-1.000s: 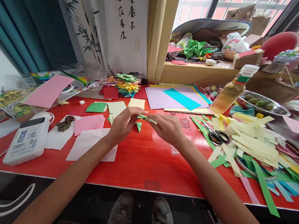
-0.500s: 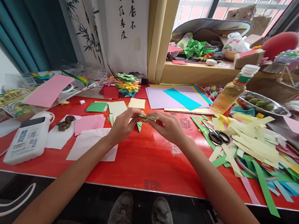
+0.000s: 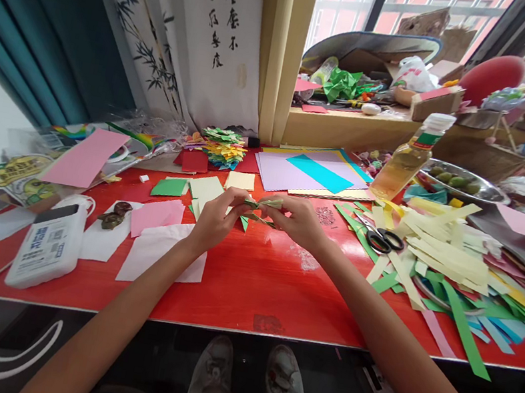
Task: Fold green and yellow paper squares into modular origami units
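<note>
Between my two hands, above the red table (image 3: 246,288), is a small folded green and pale paper piece (image 3: 266,204). My left hand (image 3: 217,217) pinches its left end, fingers closed. My right hand (image 3: 299,220) grips the right end between thumb and fingers. The fingertips hide part of the folds. Just behind my left hand lie pale yellow paper squares (image 3: 206,188) and a green paper square (image 3: 169,187). A green paper corner (image 3: 243,223) shows beneath the fingers. Farther back stands a layered stack of folded paper pieces (image 3: 224,149) in green, yellow and orange.
Black-handled scissors (image 3: 384,240) lie beside a heap of paper strips (image 3: 451,250) on the right. A bottle (image 3: 409,158) stands behind them. Lilac sheets (image 3: 277,171) lie at the back. On the left are a white corded device (image 3: 47,247) and pink paper (image 3: 157,217).
The paper between my hands has opened out a little, with more of its green folds showing. My right fingers have shifted slightly; both arms stay nearly in place.
</note>
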### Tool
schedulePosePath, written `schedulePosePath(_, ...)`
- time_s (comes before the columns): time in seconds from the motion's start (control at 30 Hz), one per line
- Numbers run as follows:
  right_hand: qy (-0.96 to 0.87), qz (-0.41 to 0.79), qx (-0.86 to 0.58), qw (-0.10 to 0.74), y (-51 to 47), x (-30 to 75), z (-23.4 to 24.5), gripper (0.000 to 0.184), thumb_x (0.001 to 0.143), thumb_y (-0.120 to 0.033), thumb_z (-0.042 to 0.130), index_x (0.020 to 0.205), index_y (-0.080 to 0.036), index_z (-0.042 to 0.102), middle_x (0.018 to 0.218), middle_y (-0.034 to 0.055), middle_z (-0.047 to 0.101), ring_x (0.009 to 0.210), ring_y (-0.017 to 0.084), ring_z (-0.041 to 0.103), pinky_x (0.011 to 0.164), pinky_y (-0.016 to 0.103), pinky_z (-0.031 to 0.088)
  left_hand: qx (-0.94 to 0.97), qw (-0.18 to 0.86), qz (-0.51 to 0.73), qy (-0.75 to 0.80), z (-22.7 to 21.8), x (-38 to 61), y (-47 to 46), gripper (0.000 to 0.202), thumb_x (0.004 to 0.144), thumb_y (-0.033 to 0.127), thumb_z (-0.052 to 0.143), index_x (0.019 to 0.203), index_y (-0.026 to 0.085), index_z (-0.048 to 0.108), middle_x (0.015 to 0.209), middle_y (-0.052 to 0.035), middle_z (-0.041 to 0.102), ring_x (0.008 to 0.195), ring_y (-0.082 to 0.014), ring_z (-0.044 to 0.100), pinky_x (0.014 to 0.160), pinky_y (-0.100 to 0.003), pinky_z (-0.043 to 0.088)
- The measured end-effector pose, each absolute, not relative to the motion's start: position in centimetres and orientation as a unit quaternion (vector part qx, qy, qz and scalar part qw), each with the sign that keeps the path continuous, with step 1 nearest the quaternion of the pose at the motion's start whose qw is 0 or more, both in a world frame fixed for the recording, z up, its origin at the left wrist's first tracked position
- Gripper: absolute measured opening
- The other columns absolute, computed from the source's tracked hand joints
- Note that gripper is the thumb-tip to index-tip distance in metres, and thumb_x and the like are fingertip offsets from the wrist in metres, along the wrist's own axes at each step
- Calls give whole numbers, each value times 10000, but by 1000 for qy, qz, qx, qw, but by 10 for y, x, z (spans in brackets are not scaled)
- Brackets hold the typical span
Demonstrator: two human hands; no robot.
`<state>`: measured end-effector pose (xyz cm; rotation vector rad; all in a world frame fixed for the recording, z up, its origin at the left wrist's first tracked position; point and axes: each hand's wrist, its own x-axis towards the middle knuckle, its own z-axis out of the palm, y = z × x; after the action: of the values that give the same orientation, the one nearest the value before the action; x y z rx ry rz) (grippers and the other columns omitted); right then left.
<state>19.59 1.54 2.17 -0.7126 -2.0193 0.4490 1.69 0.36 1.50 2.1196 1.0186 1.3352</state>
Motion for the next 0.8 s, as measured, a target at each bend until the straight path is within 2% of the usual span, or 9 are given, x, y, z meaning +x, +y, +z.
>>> schedulePosePath(0.17, -816, 213, -313, 437, 14, 196, 22, 227, 832, -290, 474, 804, -134, 637, 702, 21, 638, 440, 39, 451, 437, 174, 372, 756, 246, 485, 365, 15, 18, 5, 95, 813, 240, 492, 902, 205, 484, 892, -23, 615, 878, -173, 621, 717, -271, 488)
schedulePosePath(0.33, -831, 159, -327, 421, 15, 197, 22, 189, 800, -265, 508, 794, -135, 645, 708, 35, 641, 525, 66, 491, 487, 187, 367, 749, 269, 483, 364, 13, 18, 7, 94, 805, 235, 500, 894, 209, 485, 901, -21, 612, 881, -173, 617, 719, -272, 486)
schedulePosePath(0.47, -833, 139, -321, 428, 15, 197, 22, 169, 781, -241, 516, 765, -130, 643, 704, 40, 641, 519, 66, 474, 495, 192, 362, 749, 277, 475, 370, 13, 18, 6, 88, 808, 230, 487, 893, 210, 488, 897, -21, 613, 887, -177, 616, 687, -260, 489)
schedulePosePath(0.8, -819, 173, -340, 428, 13, 196, 22, 242, 809, -270, 465, 666, -135, 606, 656, 26, 600, 559, 80, 481, 498, 201, 319, 736, 294, 470, 388, 14, 19, 5, 103, 797, 236, 495, 897, 215, 478, 825, -7, 622, 829, -175, 630, 675, -265, 492)
